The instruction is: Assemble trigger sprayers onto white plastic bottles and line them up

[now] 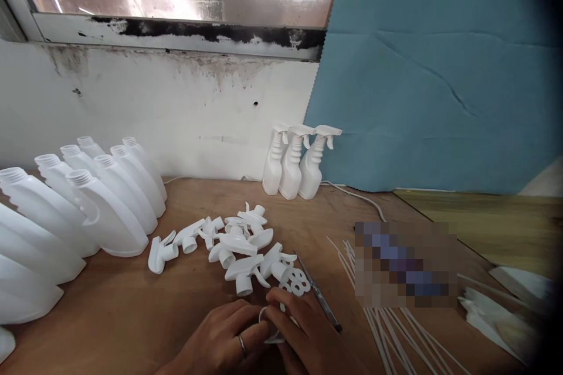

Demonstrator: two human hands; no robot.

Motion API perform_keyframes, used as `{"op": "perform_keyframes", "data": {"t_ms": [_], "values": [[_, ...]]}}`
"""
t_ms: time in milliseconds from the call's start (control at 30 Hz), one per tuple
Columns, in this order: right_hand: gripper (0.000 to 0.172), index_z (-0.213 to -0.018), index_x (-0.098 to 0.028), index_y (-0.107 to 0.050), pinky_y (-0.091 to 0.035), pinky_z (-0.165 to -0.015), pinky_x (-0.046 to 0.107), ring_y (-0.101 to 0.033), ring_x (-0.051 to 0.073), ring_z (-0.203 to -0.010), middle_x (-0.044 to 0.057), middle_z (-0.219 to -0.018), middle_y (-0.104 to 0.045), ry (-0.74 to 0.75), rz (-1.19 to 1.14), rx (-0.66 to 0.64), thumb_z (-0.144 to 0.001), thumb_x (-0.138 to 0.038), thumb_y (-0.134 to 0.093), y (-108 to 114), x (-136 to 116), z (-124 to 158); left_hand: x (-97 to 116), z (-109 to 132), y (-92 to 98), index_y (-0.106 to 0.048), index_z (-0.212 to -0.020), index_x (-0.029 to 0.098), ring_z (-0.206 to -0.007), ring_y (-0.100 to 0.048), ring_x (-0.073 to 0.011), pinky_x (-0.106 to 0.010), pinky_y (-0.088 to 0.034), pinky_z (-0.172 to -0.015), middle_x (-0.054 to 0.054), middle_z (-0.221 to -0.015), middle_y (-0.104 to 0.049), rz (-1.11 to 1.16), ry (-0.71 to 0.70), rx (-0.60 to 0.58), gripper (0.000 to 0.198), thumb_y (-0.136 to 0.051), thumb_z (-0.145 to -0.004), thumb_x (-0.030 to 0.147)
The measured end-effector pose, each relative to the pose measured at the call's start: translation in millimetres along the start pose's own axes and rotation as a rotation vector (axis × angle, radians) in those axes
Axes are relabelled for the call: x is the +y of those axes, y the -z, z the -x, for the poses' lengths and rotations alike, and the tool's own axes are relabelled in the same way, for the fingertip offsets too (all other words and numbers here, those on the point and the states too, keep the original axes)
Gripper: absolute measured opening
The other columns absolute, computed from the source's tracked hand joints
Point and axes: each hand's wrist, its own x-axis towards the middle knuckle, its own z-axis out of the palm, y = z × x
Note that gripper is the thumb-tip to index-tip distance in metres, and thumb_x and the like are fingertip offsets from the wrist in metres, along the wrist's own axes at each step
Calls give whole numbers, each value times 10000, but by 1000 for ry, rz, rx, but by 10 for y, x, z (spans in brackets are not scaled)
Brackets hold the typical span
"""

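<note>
Low in the middle of the head view, my left hand (229, 331), with a ring on one finger, and my right hand (303, 328) come together with bent fingers. Between them they grip a white spray trigger head (275, 338), mostly covered by the fingers. Just beyond lies a loose pile of white spray trigger heads (240, 246). Flat white ring washers (299, 284) are bunched beside the pile, close to my right fingertips. A slim pointed metal tool (323, 302), perhaps tweezers, rests right of the washers.
White open-necked bottles (114, 217) stand in rows at left on the wooden table (109, 310). Three bottles with trigger heads (290, 167) stand by the wall. Thin white tubes (387, 334) lie at right, near a blurred-out patch (404, 263). A cable (360, 193) runs behind.
</note>
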Motion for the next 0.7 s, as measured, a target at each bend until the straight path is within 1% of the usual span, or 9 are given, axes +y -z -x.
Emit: {"op": "perform_keyframes", "data": {"t_ms": [67, 133, 233, 300, 367, 467, 500, 600, 700], "values": [[510, -1282, -233, -531, -531, -922, 368, -608, 245, -1087, 111, -1356, -529, -61, -98, -58, -800, -73, -574, 77, 10, 17, -3, 17, -15, -546, -1089, 158, -778, -636, -157, -237, -545, -682, -85, -946, -676, 53, 32, -20, 171, -471, -935, 149], [541, -1325, -273, -504, -513, -961, 355, -552, 249, -1201, 92, -1426, -466, -98, -218, -57, -817, -142, -638, 168, 66, 29, -7, 35, -39, -541, -1051, 168, -786, -627, -161, -238, -539, -682, -75, -944, -665, 91, 66, -33, 137, -500, -922, 148], [365, -1288, -263, -536, -497, -973, 331, -541, 233, -1230, 91, -1356, -537, -197, -281, 54, -925, -278, -572, 326, 273, 32, -9, 53, -65, -522, -1022, 175, -766, -613, -160, -233, -526, -665, -63, -919, -653, 106, 95, -31, 117, -522, -908, 145], [203, -1100, -247, -627, -524, -875, 317, -644, 220, -1044, 74, -1123, -666, -341, -201, 129, -966, -286, -479, 442, 496, 54, -9, 54, -64, -504, -1056, 178, -774, -612, -158, -230, -523, -680, -61, -932, -651, 128, 105, -26, 152, -515, -909, 141], [203, -946, -228, -649, -514, -768, 336, -682, 235, -848, 65, -920, -709, -482, -22, 160, -949, -303, -461, 555, 750, 119, -9, 49, -53, -483, -1097, 184, -788, -614, -156, -227, -522, -697, -60, -949, -649, 162, 122, -25, 198, -512, -906, 139], [213, -920, -227, -634, -434, -574, 328, -670, 259, -636, 42, -697, -695, -774, 184, 21, -901, -357, -467, 675, 1090, 294, -11, 40, -42, -446, -1152, 196, -796, -613, -152, -224, -514, -714, -50, -962, -645, 216, 168, -28, 311, -540, -868, 114], [195, -894, -229, -623, -401, -544, 314, -653, 254, -587, 25, -627, -668, -826, 198, -37, -883, -357, -477, 693, 1172, 358, -11, 38, -43, -435, -1164, 201, -794, -612, -150, -224, -510, -715, -45, -962, -645, 229, 180, -29, 350, -546, -848, 97], [64, -817, -229, -539, -320, -500, 279, -593, 227, -494, -27, -497, -566, -879, 173, -131, -798, -290, -533, 688, 1302, 501, -8, 39, -58, -414, -1188, 211, -796, -617, -150, -225, -506, -717, -34, -973, -651, 245, 195, -35, 429, -545, -807, 65], [130, -811, -237, -472, -309, -494, 265, -565, 217, -471, -61, -462, -520, -911, 81, -132, -708, -206, -545, 658, 1293, 520, -4, 52, -74, -412, -1196, 218, -817, -623, -156, -231, -507, -731, -35, -991, -654, 243, 210, -49, 439, -543, -804, 72]]}}
